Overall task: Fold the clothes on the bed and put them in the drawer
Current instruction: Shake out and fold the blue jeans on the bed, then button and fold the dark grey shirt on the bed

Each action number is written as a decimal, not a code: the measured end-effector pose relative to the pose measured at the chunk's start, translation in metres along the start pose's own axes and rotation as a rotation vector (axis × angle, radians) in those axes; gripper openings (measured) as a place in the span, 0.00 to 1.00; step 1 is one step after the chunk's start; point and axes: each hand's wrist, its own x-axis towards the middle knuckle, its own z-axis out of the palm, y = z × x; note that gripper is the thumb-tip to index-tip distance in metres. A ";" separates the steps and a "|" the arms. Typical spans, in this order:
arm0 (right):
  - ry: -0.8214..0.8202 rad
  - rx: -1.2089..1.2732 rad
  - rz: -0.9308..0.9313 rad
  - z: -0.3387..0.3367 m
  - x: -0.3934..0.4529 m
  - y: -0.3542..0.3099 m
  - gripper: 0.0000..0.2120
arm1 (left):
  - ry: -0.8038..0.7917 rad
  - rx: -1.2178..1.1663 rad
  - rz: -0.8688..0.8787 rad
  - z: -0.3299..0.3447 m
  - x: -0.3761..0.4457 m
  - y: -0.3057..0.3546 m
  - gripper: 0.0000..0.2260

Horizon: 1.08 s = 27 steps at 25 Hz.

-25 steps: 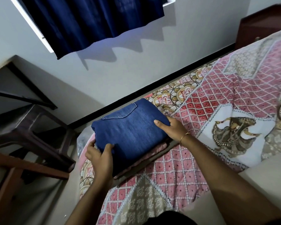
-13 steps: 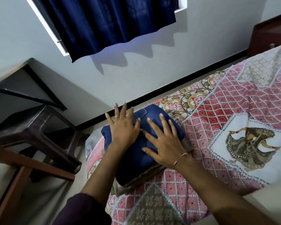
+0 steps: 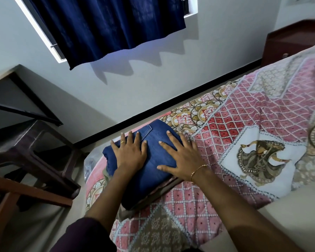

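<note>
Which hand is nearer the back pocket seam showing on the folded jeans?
Left. The left hand lies flat with fingertips beside the pocket on the jeans; the right hand lies flat farther right.

Folded jeans [image 3: 151, 160] lie atop a clothes stack at the bed's [image 3: 244, 160] left end; both hands rest on them. A stool [image 3: 31, 153] stands left of the bed.
</note>
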 end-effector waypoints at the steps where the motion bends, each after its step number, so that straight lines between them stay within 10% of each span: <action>1: 0.061 -0.038 0.017 -0.004 -0.002 0.003 0.44 | -0.004 -0.022 0.009 -0.008 0.001 0.006 0.24; 5: 0.379 -0.102 0.209 -0.044 -0.011 0.038 0.24 | 0.140 -0.140 0.234 -0.051 0.015 0.082 0.23; 11: 0.573 -0.182 0.562 -0.124 -0.071 0.143 0.23 | 0.252 -0.388 0.697 -0.110 0.020 0.283 0.19; 19: 0.606 -0.343 0.964 -0.180 -0.238 0.290 0.10 | 0.049 -0.643 0.966 -0.115 -0.091 0.508 0.18; 27: 0.337 -0.222 1.321 -0.148 -0.357 0.433 0.19 | -0.006 -0.482 1.183 -0.071 -0.130 0.646 0.19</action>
